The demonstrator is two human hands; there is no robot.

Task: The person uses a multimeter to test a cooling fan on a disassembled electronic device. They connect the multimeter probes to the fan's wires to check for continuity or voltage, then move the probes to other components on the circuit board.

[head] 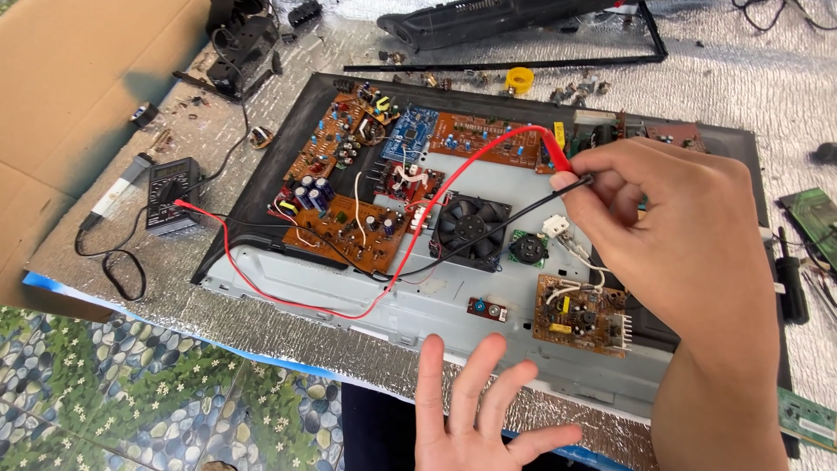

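The right hand [671, 231] is pinching the red probe [555, 150] and black probe [571, 181], seemingly together, above the circuit boards [349, 218]; the left hand [475, 419] is hovering, fingers spread, grasping nothing.

head camera, looking steeply down, close

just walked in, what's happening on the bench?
A person has an opened chassis full of circuit boards on a foil-covered surface. The right hand pinches both the red probe and the black probe together above the boards. Their leads run to a multimeter at the left. The left hand rests open at the near edge.
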